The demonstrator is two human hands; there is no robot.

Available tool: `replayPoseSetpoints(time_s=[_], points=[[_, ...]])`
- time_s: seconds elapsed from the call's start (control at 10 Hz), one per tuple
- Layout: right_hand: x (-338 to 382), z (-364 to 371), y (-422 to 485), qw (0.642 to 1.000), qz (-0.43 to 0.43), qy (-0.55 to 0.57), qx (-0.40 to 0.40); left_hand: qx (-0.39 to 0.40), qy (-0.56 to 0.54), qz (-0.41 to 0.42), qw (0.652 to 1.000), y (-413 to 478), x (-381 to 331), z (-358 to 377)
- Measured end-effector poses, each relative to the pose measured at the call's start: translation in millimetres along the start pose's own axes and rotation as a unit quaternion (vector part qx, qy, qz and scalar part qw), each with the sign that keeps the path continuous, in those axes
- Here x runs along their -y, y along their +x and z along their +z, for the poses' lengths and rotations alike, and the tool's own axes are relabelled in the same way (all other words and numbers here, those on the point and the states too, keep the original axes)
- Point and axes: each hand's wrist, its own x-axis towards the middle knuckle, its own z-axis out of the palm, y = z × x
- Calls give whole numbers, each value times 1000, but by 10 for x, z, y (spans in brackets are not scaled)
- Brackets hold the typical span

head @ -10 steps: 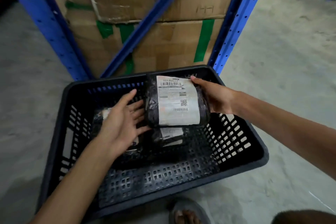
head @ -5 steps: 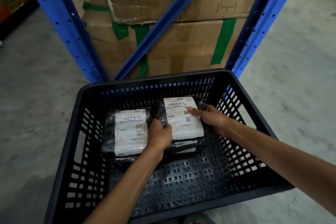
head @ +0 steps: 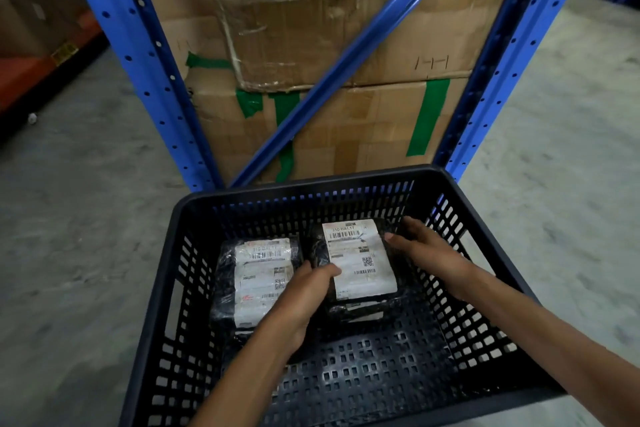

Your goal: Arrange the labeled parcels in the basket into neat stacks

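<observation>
A black slotted plastic basket (head: 180,274) stands on the concrete floor. Inside, two stacks of black-wrapped parcels with white labels lie side by side. The right top parcel (head: 360,260) rests on another parcel (head: 360,310) whose edge shows beneath it. My left hand (head: 304,291) grips the top parcel's near-left edge with the thumb on the label. My right hand (head: 422,250) holds its right side, fingers curled along the far edge. The left parcel (head: 256,277) lies flat next to it, partly hidden by my left wrist.
Blue metal rack uprights (head: 138,55) and a diagonal brace (head: 346,59) rise just behind the basket, with large taped cardboard boxes (head: 311,28) behind them. Grey concrete floor (head: 69,218) lies on both sides. The near half of the basket floor (head: 363,374) holds no parcels.
The labeled parcel went from held up above the basket down onto the right stack. My left hand moved from the left parcel to the top parcel's edge.
</observation>
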Motion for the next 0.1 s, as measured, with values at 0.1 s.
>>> replayPoseSetpoints(time_s=[0.1], points=[[151, -342, -517, 993, -110, -11, -49, -30, 61, 64, 996, -507, 96, -132]])
